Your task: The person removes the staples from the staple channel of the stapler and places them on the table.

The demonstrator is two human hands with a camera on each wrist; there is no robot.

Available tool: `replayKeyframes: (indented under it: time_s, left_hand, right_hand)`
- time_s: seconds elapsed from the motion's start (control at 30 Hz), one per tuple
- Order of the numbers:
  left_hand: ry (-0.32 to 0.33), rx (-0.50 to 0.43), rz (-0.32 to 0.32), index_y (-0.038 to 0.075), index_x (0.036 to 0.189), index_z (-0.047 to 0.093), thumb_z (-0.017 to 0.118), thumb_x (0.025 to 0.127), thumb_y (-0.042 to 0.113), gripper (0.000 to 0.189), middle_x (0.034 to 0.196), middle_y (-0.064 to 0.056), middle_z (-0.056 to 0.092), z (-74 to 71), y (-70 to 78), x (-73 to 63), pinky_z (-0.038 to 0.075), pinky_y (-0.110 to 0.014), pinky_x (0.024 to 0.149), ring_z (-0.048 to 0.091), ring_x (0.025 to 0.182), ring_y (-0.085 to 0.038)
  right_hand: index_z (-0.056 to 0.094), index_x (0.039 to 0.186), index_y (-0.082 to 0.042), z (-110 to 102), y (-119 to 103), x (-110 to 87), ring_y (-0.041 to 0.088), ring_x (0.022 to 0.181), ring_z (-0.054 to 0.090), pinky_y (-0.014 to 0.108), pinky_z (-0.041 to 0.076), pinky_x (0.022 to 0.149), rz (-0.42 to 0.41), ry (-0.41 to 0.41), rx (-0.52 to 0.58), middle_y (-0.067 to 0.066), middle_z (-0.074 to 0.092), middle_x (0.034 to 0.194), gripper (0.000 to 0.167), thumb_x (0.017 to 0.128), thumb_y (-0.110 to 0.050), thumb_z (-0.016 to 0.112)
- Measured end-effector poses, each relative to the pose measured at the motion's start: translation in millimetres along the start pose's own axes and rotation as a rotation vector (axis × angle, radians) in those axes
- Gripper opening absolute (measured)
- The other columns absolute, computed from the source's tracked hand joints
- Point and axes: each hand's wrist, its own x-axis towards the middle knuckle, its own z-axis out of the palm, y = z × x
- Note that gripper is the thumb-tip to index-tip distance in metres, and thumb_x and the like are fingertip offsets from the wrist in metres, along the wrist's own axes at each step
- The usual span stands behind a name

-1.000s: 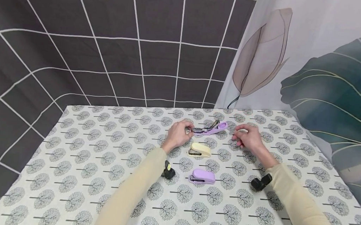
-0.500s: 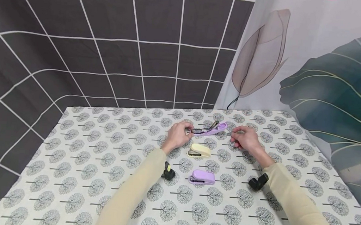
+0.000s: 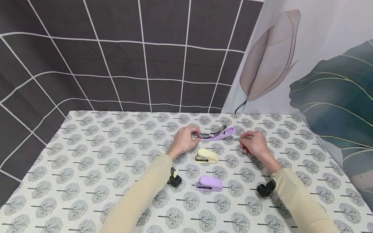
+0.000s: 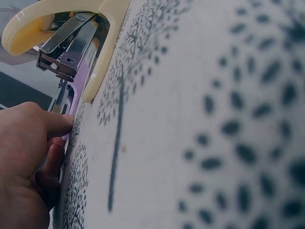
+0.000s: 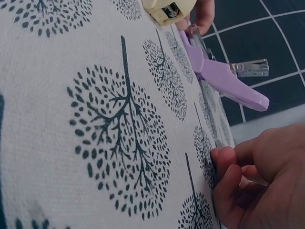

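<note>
Toward the back of the table lies an opened purple stapler (image 3: 227, 132), its top swung back to the right and its metal magazine (image 5: 252, 69) tilted up. My left hand (image 3: 184, 139) pinches its left end between thumb and fingers. To its right, my right hand (image 3: 255, 143) pinches a small grey strip of staples (image 5: 219, 143), mostly hidden by the fingertips, just over the cloth. A cream stapler (image 3: 208, 156) stands nearer, close by the left hand; in the left wrist view its metal front faces the camera. Nearer still is a second purple stapler (image 3: 210, 183).
A white cloth with tree prints (image 3: 101, 190) covers the table. A dark curtain with white grid lines (image 3: 162, 59) hangs behind and to the left, and a leaf-patterned curtain (image 3: 346, 92) at the right. Black wrist cameras sit on both sleeves.
My right hand has moved slightly left toward the opened stapler, its fingers closing together, and the grey strip now shows at their tips. My left hand has stayed on the stapler's end.
</note>
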Motion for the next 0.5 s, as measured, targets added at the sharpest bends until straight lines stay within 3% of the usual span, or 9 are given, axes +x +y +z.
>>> replayKeyframes:
  time_s: [0.5]
  left_hand:
    - [0.009, -0.007, 0.003, 0.017, 0.114, 0.071, 0.077, 0.089, 0.022, 0.027, 0.111, 0.002, 0.068, 2.8, -3.1, 1.2, 0.049, -0.033, 0.079, 0.062, 0.095, -0.018]
  right_hand:
    - [0.056, 0.119, 0.010, -1.0, -1.6, 0.7, 0.012, 0.054, 0.059, 0.026, 0.052, 0.046, -0.003, -0.013, -0.033, 0.010, 0.068, 0.076, 0.028, 0.097, -0.007, 0.061]
